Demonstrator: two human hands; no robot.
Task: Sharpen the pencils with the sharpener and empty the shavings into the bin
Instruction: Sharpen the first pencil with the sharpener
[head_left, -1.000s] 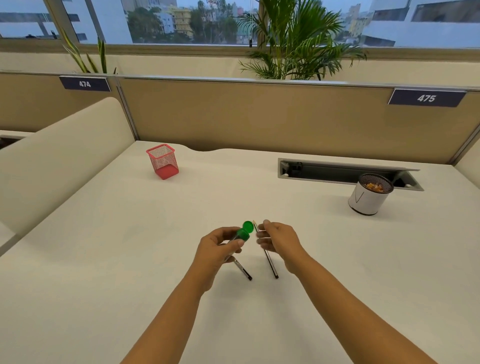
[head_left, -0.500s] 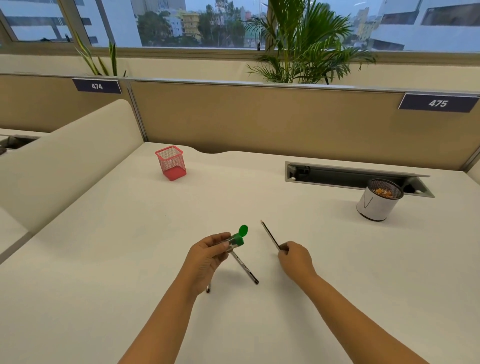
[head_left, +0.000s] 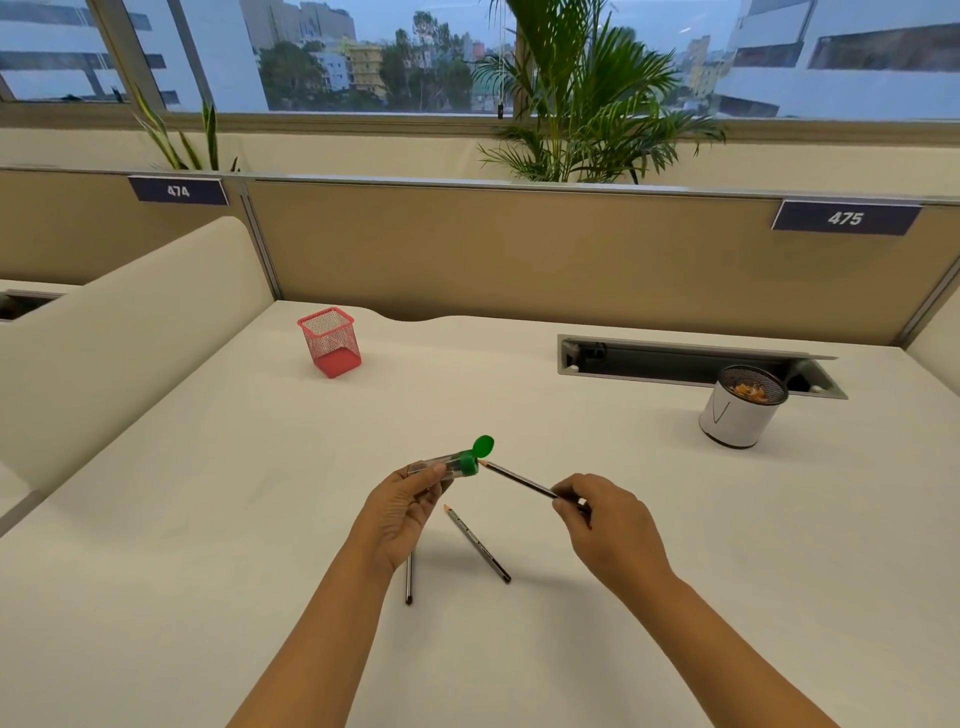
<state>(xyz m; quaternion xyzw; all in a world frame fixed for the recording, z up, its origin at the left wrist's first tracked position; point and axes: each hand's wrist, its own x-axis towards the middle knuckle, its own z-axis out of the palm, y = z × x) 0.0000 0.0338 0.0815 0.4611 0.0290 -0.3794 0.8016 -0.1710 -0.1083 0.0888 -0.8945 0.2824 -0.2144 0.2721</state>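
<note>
While left hand (head_left: 402, 512) grips sharpener (head_left: 453, 464), right hand (head_left: 605, 522) pinches pencil (head_left: 519, 481), tip at green cap.

White "474" on a dark nameplate (head_left: 178, 190) atop the left partition, white "475" on a matching nameplate (head_left: 845, 217) atop the right partition, a dark V-like mark on the white bin (head_left: 733, 419)

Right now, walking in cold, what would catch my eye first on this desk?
Front and centre, the left hand holds a green-capped sharpener, while the right hand aims a dark pencil at its opening. A red mesh cup stands far left, and a white bin with orange shavings far right.
</note>
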